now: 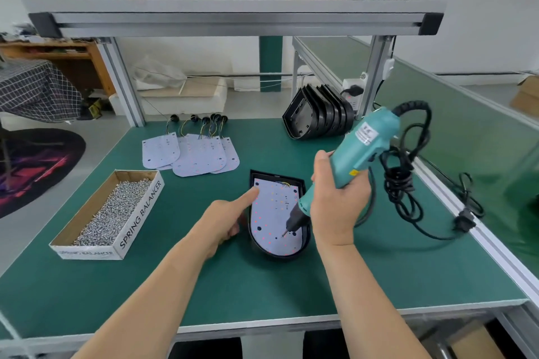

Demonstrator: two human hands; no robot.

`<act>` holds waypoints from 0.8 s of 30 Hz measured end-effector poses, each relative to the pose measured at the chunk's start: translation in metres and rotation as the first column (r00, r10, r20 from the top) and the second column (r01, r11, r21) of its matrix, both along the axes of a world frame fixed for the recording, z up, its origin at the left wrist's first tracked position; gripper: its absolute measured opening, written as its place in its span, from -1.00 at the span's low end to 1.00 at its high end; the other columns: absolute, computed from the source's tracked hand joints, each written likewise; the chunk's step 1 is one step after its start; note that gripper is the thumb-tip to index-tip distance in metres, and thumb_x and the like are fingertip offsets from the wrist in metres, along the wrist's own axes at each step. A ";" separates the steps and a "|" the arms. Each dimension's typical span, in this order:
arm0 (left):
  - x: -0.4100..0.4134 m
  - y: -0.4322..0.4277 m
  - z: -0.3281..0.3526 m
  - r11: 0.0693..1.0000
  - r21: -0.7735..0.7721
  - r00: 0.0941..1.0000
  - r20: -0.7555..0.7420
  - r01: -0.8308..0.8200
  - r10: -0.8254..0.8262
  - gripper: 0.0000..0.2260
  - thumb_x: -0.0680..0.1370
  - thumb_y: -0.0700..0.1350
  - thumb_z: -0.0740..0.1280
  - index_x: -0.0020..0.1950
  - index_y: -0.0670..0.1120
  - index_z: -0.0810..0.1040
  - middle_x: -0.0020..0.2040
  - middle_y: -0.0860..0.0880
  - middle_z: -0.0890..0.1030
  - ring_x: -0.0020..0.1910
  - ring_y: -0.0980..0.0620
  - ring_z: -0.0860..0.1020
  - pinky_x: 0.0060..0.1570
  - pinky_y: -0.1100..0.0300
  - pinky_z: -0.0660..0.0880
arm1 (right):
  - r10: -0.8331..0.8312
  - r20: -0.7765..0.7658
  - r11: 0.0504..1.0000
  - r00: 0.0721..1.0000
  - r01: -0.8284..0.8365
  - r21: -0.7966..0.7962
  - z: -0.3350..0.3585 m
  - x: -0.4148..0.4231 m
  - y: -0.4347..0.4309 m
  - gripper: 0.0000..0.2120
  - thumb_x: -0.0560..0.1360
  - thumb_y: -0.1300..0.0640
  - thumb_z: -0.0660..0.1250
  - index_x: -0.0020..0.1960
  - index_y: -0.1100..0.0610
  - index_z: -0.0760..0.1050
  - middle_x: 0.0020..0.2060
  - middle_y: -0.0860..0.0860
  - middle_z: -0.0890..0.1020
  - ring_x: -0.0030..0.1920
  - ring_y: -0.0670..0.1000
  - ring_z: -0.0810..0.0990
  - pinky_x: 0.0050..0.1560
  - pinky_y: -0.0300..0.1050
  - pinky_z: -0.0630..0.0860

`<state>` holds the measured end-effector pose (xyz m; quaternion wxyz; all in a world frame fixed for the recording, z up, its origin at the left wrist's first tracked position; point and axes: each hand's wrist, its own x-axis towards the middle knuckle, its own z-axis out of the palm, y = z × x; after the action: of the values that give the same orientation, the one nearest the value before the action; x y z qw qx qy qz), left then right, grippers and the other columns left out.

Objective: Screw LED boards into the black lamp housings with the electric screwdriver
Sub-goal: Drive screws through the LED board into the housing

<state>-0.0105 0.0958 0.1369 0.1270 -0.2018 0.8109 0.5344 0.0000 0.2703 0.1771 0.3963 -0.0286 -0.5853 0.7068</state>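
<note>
- Right grip [335,198] curls round the electric screwdriver [358,148].
- Its bit tip touches the LED board [271,213] inside the lamp housing [274,255].
- Left grip [224,218], forefinger straight, presses the board's far-left corner.

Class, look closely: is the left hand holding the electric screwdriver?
No, the right hand grips the electric screwdriver, while the left hand presses a forefinger on the LED board.
</note>
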 end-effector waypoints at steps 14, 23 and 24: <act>-0.009 0.019 -0.014 0.999 -0.018 0.999 -0.008 0.036 -0.036 -0.65 0.42 -0.02 0.51 0.05 -0.25 0.64 0.09 -0.23 0.67 -0.20 -0.07 0.47 -0.19 0.15 0.35 | 0.033 -0.057 0.994 0.998 -0.027 0.106 -0.017 -0.012 -0.010 -0.82 0.45 0.00 0.39 -0.17 0.10 0.48 -0.40 -0.20 0.54 -0.40 -0.17 0.49 -0.28 -0.35 0.43; -0.008 0.018 -0.015 0.999 0.012 0.999 0.010 0.044 -0.044 -0.55 0.40 0.00 0.50 0.13 -0.29 0.62 0.00 -0.22 0.67 -0.18 -0.06 0.46 -0.13 0.12 0.34 | 0.025 -0.067 0.989 0.997 -0.014 0.147 -0.016 -0.015 -0.014 -0.86 0.43 -0.01 0.39 -0.19 0.02 0.47 -0.40 -0.18 0.54 -0.40 -0.16 0.50 -0.29 -0.34 0.43; -0.008 0.018 -0.014 0.999 0.017 0.999 0.010 0.047 -0.047 -0.54 0.38 0.00 0.51 0.13 -0.30 0.61 0.05 -0.24 0.67 -0.17 -0.06 0.47 -0.12 0.12 0.35 | 0.029 -0.067 0.988 0.997 -0.019 0.154 -0.016 -0.015 -0.014 -0.85 0.43 -0.01 0.39 -0.19 0.03 0.47 -0.40 -0.18 0.54 -0.40 -0.15 0.50 -0.28 -0.34 0.43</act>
<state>-0.0182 0.1136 0.1234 0.1455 -0.1844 0.8102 0.5371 -0.0146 0.2560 0.1611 0.4087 0.0334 -0.6243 0.6649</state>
